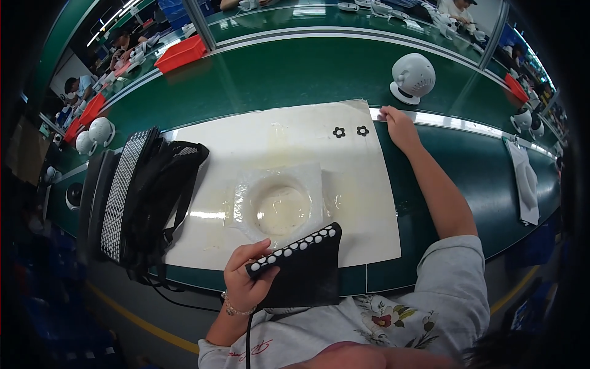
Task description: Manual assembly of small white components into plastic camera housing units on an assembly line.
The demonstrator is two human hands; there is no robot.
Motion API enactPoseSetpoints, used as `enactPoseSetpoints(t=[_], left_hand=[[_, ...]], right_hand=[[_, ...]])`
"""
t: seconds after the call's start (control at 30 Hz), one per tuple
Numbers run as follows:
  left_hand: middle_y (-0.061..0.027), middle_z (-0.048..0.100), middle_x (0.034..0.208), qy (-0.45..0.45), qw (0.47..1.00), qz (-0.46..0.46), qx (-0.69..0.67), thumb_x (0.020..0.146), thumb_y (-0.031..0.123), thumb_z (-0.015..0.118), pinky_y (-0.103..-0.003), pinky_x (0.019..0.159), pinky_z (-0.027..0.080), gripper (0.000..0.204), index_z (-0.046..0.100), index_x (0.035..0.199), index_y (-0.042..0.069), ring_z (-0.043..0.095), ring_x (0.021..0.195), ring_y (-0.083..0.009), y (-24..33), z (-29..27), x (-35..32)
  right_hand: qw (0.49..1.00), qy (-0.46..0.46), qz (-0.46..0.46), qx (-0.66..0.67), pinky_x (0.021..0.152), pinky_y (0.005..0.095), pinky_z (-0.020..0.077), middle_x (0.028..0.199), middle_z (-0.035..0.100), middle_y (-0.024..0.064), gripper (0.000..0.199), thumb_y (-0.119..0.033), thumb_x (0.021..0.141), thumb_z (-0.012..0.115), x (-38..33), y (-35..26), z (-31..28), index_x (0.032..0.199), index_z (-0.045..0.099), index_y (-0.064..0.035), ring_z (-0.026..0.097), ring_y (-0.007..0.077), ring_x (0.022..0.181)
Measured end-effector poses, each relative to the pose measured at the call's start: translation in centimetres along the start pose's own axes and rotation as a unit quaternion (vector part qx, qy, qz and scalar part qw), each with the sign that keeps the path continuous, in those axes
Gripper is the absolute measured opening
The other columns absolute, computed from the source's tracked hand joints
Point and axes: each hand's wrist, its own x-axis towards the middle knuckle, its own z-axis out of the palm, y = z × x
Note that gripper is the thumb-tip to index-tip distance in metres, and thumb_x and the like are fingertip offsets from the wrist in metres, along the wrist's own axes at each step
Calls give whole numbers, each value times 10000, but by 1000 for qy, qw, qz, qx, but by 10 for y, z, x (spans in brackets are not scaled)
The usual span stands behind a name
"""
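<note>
The left hand point(244, 280) grasps a black sheet point(304, 273) by one end of its white-dotted edge, the thumb on the near side and the fingers on the far side. The sheet slants up to the right from the hand, its dotted edge in front of the near side of the block and its lower part hanging over the desk's near edge, close to the person's shirt point(399, 320). A bracelet point(230, 305) circles the left wrist. The right hand point(401, 128) is well apart from the sheet, at the metal strip point(473, 121) just right of the board's far right corner; its fingers are curled, and I can't tell whether they grip anything. The white board point(362, 203) lies on the green desk point(295, 71), with a plastic-wrapped block point(313, 184) near its middle, round-hollowed on top. Two black flowers point(339, 132) sit side by side near the board's far right corner. A black pile point(123, 197) with a white-dotted band overlaps the board's left side. Beyond the strip stands a white device point(415, 77) on a round base; a clipboard point(522, 178) lies far right, and a red bin point(180, 54) sits at the far left.
</note>
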Motion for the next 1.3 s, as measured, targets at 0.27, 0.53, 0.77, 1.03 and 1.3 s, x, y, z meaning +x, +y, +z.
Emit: enactPoseSetpoints(t=[0.27,0.53,0.77,1.03,1.3], left_hand=[[-102,593,921,5,975,-198,-98,689,77,682,-249,738,427,338,593,993,-40,564,832,-159,4,-18,8],[-109,594,904,-15,947,-292,-132,689,224,716,-244,741,422,435,586,992,-60,558,808,-157,-7,-24,7],[-137,555,998,-9,950,-289,-116,747,334,692,-262,767,409,521,513,1025,-70,529,858,-156,-10,-27,-10],[-125,540,972,-7,951,-279,-132,756,286,688,-243,746,386,520,469,1072,-65,500,815,-131,-16,-26,-14],[-118,537,963,-18,953,-274,-128,748,298,692,-240,751,388,538,473,1071,-71,501,822,-129,-15,-28,-11]], right_hand=[[997,-70,10,43,843,294,421,1068,584,100,179,-77,827,509,-14,-10,-7,979,583,-18,553,219,984],[987,-99,49,118,823,278,418,1114,563,85,129,-88,807,536,-12,-13,-4,900,591,-17,546,190,940],[972,-169,22,165,862,268,385,1214,485,74,74,-81,794,553,-9,-27,-9,835,584,-28,488,148,1012],[977,-186,-32,102,945,324,350,1247,453,88,83,-78,747,595,-11,-27,-8,819,610,-38,429,222,1145],[981,-176,-47,66,932,313,356,1240,460,81,94,-87,744,604,-14,-33,-7,827,613,-44,435,224,1137]])
